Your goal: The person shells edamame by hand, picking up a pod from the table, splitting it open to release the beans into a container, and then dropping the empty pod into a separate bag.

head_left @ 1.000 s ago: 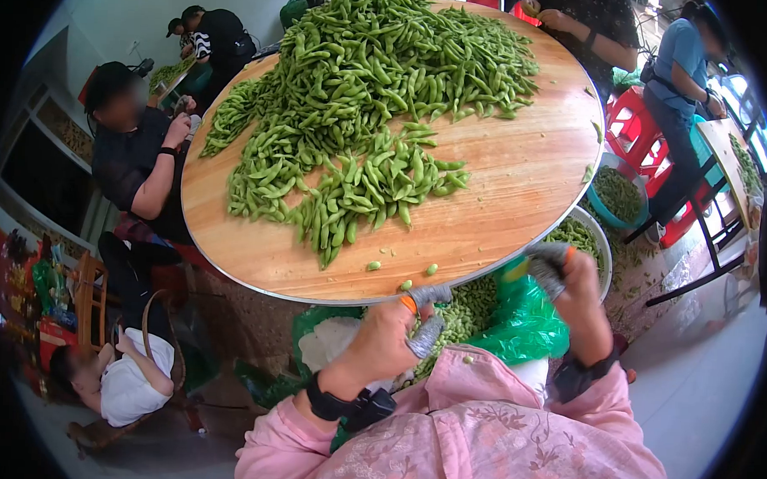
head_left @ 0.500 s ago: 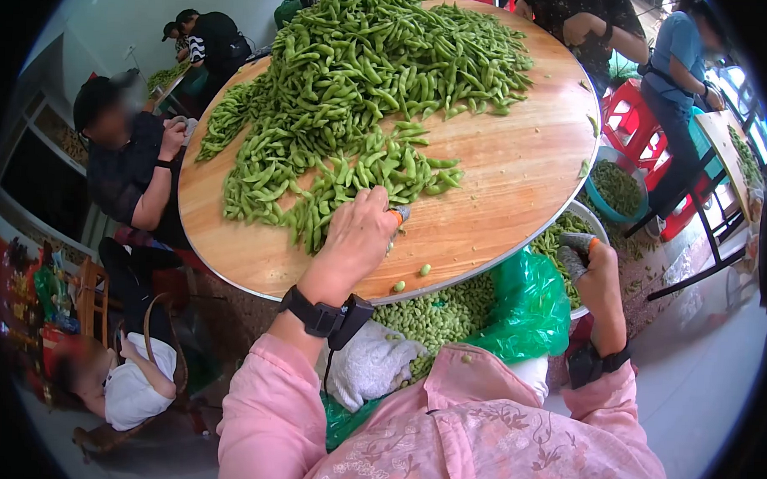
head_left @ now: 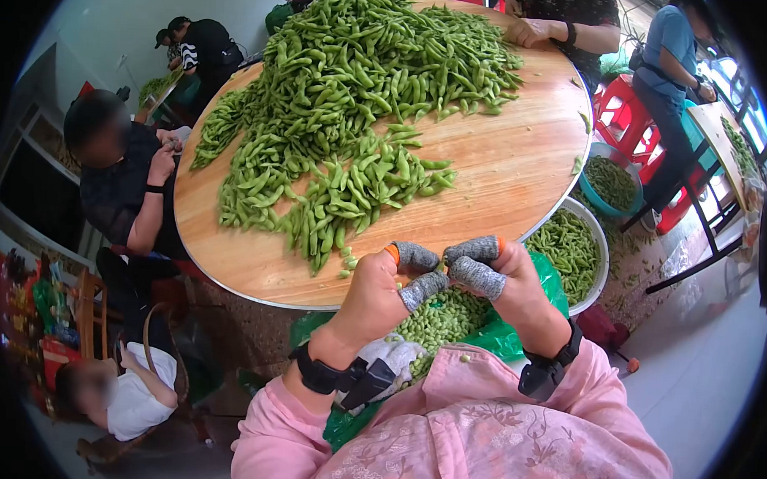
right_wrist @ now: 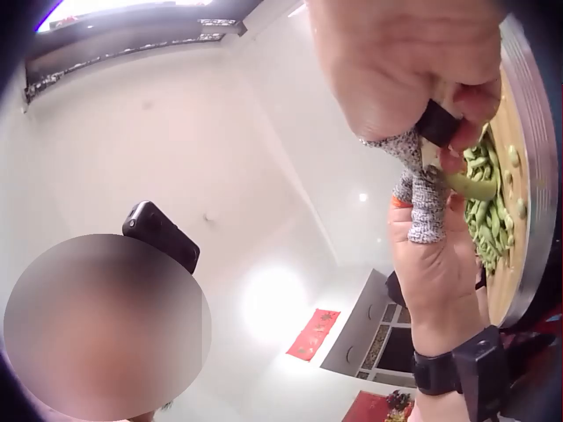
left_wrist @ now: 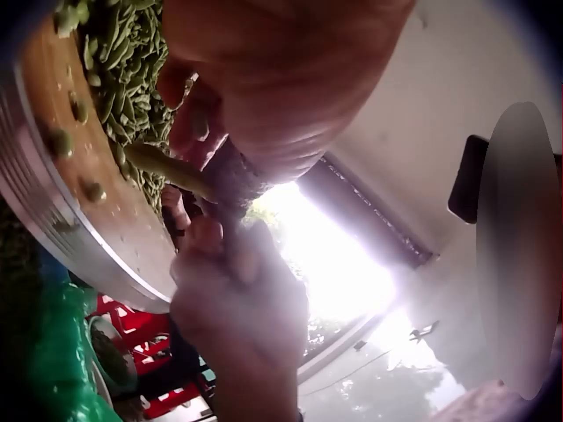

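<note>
My left hand (head_left: 371, 291) and right hand (head_left: 521, 299) meet fingertip to fingertip just over the near edge of the round wooden table (head_left: 508, 180). Grey knitted finger covers (head_left: 477, 278) wrap thumbs and forefingers. Between them both hands pinch one green soybean pod (left_wrist: 163, 167), which also sticks out past the fingertips in the right wrist view. A tall heap of soybean pods (head_left: 364, 78) spreads over the table. Below my hands, shelled beans (head_left: 444, 319) fill a container lined with a green plastic bag (head_left: 553, 283). Several loose beans (head_left: 346, 259) lie near my left hand.
A white basin (head_left: 601, 262) of pods stands to the right of my lap, with a teal basin (head_left: 609, 181) behind it. A white cloth (head_left: 392, 356) lies at my left forearm. Other people sit around the table; red stools (head_left: 628, 121) stand at right.
My left hand went from the table edge to the pods, then came back with one. The right hand moved from over the white basin to meet it. Loose beans on the table shifted left.
</note>
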`<state>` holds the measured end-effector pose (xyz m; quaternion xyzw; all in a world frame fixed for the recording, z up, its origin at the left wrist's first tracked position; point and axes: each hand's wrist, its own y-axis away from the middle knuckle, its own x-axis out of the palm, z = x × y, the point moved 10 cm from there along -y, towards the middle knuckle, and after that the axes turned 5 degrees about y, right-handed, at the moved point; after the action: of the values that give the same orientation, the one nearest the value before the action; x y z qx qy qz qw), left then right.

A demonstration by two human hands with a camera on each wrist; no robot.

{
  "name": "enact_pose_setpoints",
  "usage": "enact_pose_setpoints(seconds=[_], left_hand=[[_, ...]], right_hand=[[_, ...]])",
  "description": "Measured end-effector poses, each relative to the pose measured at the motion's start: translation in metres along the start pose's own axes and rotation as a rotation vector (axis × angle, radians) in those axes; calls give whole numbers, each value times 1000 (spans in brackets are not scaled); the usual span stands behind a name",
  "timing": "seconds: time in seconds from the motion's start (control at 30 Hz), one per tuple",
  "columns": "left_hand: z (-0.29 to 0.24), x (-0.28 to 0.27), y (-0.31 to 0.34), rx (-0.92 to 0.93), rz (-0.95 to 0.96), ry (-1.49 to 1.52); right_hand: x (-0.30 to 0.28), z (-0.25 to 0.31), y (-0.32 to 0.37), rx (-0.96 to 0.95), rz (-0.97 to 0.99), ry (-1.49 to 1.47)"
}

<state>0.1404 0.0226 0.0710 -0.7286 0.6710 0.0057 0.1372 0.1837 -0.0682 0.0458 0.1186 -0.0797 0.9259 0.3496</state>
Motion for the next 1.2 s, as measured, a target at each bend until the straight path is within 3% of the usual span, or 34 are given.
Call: enact_pose_setpoints(seconds=[0.03, 0.13, 0.37, 0.43, 0.57, 0.67, 0.73, 0.77, 0.83, 0.97, 1.03, 1.2], left_hand=[[21, 1, 5, -169, -32, 250], [39, 8, 12, -243, -58, 494], [43, 23, 20, -331, -22, 676], [43, 27, 20, -377, -1, 676], [42, 25, 28, -408, -18, 679], [32, 33, 37, -402, 52, 526], [13, 33, 41, -239, -32, 365], [17, 30, 42, -243, -31, 366], [-7, 23, 41, 87, 40, -471], [-13, 25, 39, 101, 75, -627], [-19, 27, 42, 199, 70, -819], [-23, 30, 46, 329, 83, -876]], right_hand=[[-4, -1, 1, -1, -31, -13], [4, 3, 6, 97, 55, 17], [5, -9, 8, 192, 81, -90], [0, -3, 7, 98, 87, 29], [-1, -7, 12, 96, 61, 7], [-9, -13, 15, 92, -10, -6], [-15, -16, 17, 117, -68, -28], [-14, -15, 19, 120, -70, -30], [-8, -10, 20, 143, -49, -15], [0, -12, 28, 170, 55, -47], [-4, -21, 31, 266, 53, 49], [-3, -23, 30, 234, 69, 29]])
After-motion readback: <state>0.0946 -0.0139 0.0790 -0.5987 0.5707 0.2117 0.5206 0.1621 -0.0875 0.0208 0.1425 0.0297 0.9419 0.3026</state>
